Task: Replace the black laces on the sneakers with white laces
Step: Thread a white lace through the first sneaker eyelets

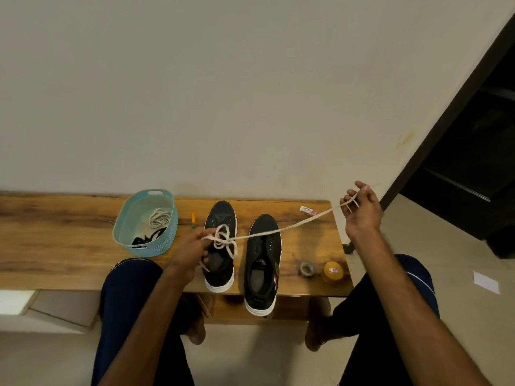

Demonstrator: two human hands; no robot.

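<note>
- two black sneakers with white soles sit side by side on the wooden bench (69, 232), toes pointing to the wall.
- left hand (192, 247) is at the left sneaker (220, 246), fingers closed around the white lace (284, 228) right where it loops and knots over the tongue.
- right hand (361, 211) is up and out past the bench's right end, fingers pinched shut on the far end of that same lace, which runs taut across the toe of the right sneaker (263, 263).
- the right sneaker shows bare eyelets, no lace in it; its heel hangs over the bench's front edge. there's pale print on the insole, an "s" readable, the rest too blurred.
- teal basket (125, 227) at the left holds a second white lace (158, 218) bundled up and the black laces (147, 239) lying in its near end.
- a small yellow pen-like thing (193, 218) lies between basket and left sneaker.
- a white eraser (308, 210) with a pink-and-blue sleeve sits near the back right corner; its print is too small to read.
- front right: a roll of clear tape (306, 269) just beside a yellow lidded jar (333, 271) with a red-and-white label, unreadable.
</note>
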